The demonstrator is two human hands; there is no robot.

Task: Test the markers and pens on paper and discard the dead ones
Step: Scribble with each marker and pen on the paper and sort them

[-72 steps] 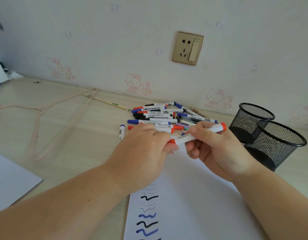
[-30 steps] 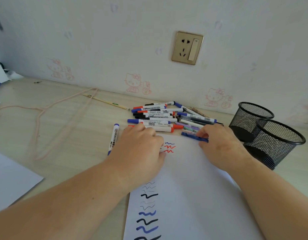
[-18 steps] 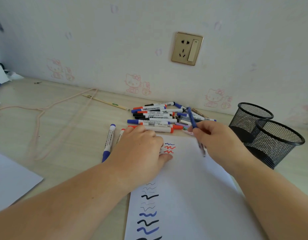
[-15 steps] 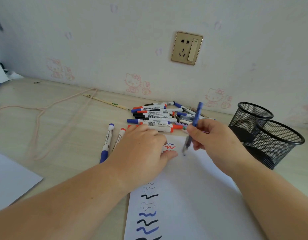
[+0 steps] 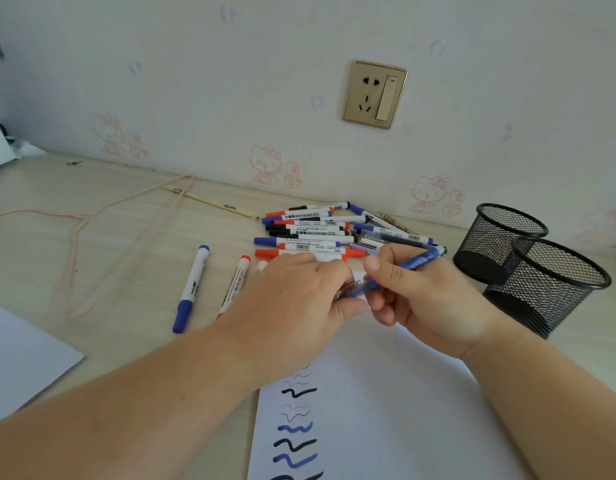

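Observation:
A blue pen is held above the top of the white test paper. My right hand grips its barrel. My left hand pinches its near end, where a clip and cap show. The paper carries black and blue squiggles down its left side. A pile of whiteboard markers and pens lies just behind my hands. A blue-capped marker and a red-capped marker lie apart to the left of the pile.
Two black mesh pen cups stand at the right, the nearer one leaning. Another white sheet lies at the left edge. A pink cord and a pencil lie farther back near the wall.
My right hand put down the red marker, picked a blue pen from the pile and swung it over the paper. My left hand has lifted off the paper and now pinches the pen's near end.

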